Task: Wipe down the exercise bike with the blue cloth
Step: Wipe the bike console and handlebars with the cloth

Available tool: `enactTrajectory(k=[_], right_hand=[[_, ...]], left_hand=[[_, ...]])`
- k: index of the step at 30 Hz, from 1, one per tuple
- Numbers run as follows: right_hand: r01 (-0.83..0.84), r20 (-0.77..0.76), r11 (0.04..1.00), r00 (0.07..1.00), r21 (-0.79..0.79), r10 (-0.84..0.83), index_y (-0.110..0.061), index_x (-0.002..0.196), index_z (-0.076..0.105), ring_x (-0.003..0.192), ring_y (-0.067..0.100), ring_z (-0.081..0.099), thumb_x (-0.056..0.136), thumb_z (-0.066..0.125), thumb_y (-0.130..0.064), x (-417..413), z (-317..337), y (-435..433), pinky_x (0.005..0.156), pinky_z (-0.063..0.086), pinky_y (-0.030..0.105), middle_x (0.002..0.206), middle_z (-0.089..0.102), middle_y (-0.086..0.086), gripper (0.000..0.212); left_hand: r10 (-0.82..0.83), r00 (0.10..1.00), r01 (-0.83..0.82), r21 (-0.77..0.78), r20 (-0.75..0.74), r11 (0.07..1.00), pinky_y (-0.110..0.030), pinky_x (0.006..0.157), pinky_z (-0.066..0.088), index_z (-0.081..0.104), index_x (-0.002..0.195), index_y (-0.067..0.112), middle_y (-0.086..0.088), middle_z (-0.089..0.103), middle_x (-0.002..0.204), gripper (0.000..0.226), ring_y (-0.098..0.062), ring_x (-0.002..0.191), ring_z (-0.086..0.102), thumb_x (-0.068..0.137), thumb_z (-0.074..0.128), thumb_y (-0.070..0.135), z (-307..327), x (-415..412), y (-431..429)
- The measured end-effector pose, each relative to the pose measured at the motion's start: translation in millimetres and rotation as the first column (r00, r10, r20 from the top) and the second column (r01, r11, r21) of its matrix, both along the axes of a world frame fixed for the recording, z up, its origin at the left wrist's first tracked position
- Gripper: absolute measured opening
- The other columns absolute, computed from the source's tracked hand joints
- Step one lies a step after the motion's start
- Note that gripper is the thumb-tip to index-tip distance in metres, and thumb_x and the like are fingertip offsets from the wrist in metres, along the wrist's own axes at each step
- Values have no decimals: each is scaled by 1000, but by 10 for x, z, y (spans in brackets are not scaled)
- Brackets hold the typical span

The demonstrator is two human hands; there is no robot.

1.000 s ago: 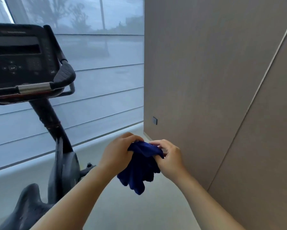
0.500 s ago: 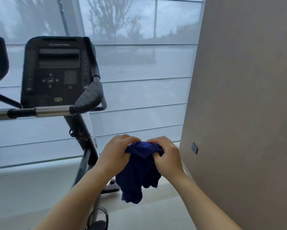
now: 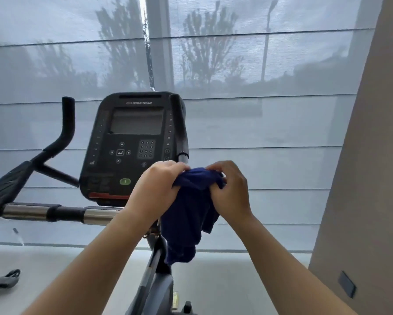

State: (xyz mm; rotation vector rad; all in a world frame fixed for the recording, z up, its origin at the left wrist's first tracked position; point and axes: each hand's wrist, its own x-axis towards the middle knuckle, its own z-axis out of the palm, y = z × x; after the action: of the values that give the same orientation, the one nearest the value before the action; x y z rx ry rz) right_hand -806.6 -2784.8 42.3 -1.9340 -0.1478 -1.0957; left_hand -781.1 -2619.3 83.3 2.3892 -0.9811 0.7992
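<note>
Lower right corner of console [image 3: 131, 146] hidden behind left hand [image 3: 155, 189]. Right end of handlebar [image 3: 54, 211] covered by left forearm. Part of blue cloth [image 3: 188, 214] bunched inside both fists, right hand [image 3: 230, 189] incl. Bike post [image 3: 155, 271] partly behind cloth, cut off at bottom edge. Small text on console below keypad too tiny to read.

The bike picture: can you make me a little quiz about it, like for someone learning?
1. True or false: both hands hold the cloth.
2. What colour is the round button low on the console? A red, B green, C yellow.
3. Fill in: the cloth is bunched at the top and ___ down below.

Key: 1 true, the left hand and right hand both grip it. 2 B. 3 hangs.
</note>
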Motion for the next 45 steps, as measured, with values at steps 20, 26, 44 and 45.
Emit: enactTrajectory(k=[20, 26, 44, 45], right_hand=[[-231, -387, 813, 922, -535, 8, -13, 143, 30, 142, 16, 14, 91, 23, -39, 1020, -60, 340, 116, 7, 29, 152, 28, 1, 59], [-210, -338, 876, 939, -435, 57, -14, 136, 42, 135, 15, 31, 96, 38, -30, 817, -131, 380, 111, 14, 23, 145, 41, 0, 43], [-120, -302, 980, 951, -159, 68, -12, 122, 58, 116, 18, 49, 95, 46, -13, 1010, -101, 425, 83, 25, -4, 126, 51, 3, 30], [-134, -327, 977, 942, -169, 73, -11, 118, 59, 114, 19, 50, 95, 45, -13, 1068, -43, 390, 80, 27, -1, 122, 54, 3, 27]], left_hand=[[196, 965, -144, 267, -177, 953, -6, 104, -1, 1, 146, 6, -4, 2, 157, 52, -7, 143, 6, 100, 22, 15, -484, 740, 154], [184, 979, -145, 329, -89, 933, -23, 111, 28, 1, 146, 6, -8, 2, 157, 52, -13, 143, 16, 99, 16, 21, -592, 673, 244], [109, 944, -38, 228, -311, 973, -24, 110, 20, -6, 146, 6, -5, -6, 157, 56, -17, 143, 13, 100, 25, 18, -402, 859, 8], [116, 936, -40, 226, -332, 973, -28, 110, 24, -5, 146, 7, -5, -5, 157, 56, -19, 142, 17, 100, 25, 18, -363, 899, -15]])
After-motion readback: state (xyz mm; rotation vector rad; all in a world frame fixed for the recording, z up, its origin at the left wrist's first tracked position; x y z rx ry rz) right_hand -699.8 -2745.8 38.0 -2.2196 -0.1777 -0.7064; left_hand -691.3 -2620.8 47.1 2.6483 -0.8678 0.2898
